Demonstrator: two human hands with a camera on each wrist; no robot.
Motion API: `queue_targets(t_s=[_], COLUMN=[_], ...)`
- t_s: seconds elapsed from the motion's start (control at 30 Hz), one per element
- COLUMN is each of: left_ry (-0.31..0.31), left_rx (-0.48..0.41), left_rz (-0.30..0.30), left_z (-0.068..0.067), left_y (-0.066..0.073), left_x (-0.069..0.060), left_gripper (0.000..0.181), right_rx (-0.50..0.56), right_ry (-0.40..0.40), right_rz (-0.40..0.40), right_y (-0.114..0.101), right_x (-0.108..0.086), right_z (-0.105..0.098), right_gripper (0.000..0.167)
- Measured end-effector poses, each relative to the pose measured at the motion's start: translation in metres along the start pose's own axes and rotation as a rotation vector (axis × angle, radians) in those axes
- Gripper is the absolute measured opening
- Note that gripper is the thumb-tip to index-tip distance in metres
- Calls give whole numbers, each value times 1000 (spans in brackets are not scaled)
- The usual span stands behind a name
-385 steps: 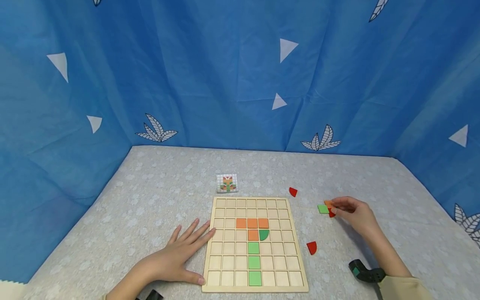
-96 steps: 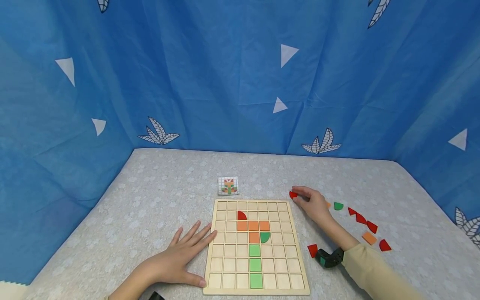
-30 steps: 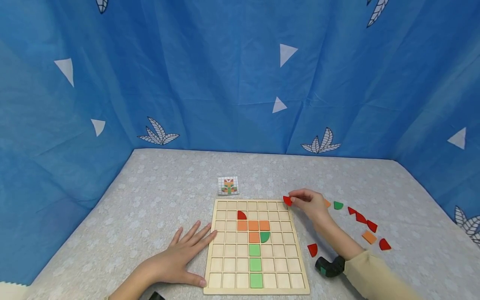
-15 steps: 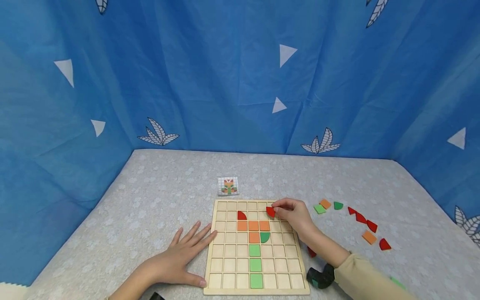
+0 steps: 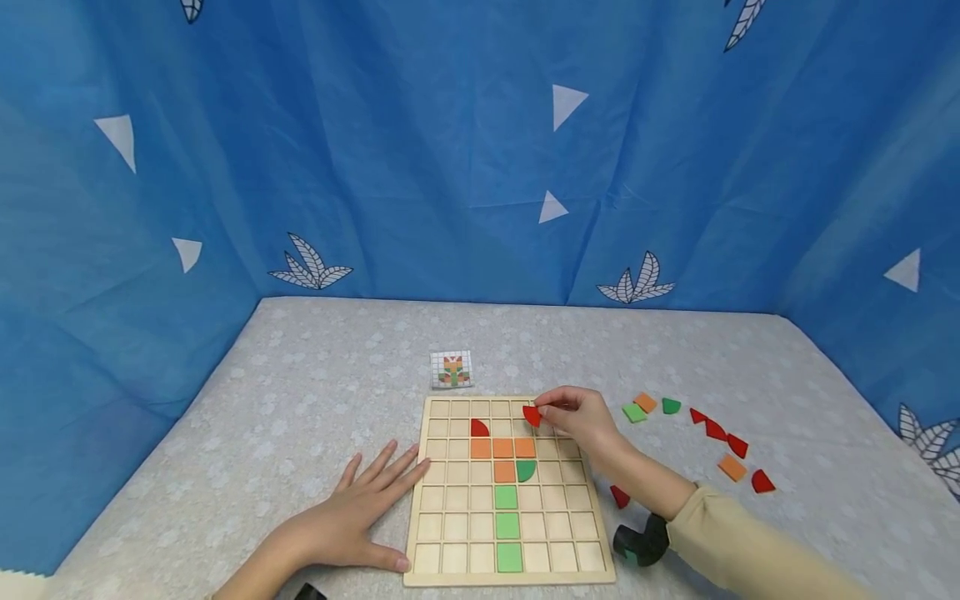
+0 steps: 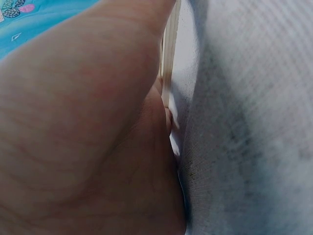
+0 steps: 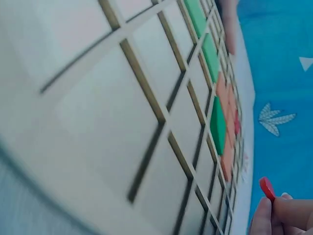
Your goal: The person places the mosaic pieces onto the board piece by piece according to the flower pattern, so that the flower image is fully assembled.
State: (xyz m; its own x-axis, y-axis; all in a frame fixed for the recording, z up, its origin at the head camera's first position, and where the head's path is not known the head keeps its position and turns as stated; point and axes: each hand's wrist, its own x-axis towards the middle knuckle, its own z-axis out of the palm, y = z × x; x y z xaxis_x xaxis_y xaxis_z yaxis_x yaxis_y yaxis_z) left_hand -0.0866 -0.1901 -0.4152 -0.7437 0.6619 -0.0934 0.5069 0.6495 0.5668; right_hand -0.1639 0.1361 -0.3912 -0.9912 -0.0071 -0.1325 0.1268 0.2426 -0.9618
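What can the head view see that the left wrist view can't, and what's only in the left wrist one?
Only the head view shows the right hand pinching a red piece, the picture card and the loose pieces.

Only the left wrist view shows a pink patch on the blue cloth.

Both show some of the left hand, the wooden board and the blue cloth.

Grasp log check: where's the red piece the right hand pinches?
In the head view, the red piece is pinched in the right hand over the far part of the board, beyond its rightmost orange square.
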Motion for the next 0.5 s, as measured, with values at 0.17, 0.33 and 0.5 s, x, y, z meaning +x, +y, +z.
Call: queue_targets(t_s=[0.17,0.33,0.5], left_ry=[8,9,9], left_rx=[-5,-14,-11], left_rz=[4,14,10], left_z=[-1,-1,-2], left_y=[1,2,2], left_x=[0,-1,-1], left_gripper=[105,103,104], right_rx=[17,-37,-90], right_ry=[-14,9,19], right_rz=[1,-23,-60], right_y=[4,11,13], right_x=[4,6,4], right_z=[10,15,15], right_gripper=[7,6,4])
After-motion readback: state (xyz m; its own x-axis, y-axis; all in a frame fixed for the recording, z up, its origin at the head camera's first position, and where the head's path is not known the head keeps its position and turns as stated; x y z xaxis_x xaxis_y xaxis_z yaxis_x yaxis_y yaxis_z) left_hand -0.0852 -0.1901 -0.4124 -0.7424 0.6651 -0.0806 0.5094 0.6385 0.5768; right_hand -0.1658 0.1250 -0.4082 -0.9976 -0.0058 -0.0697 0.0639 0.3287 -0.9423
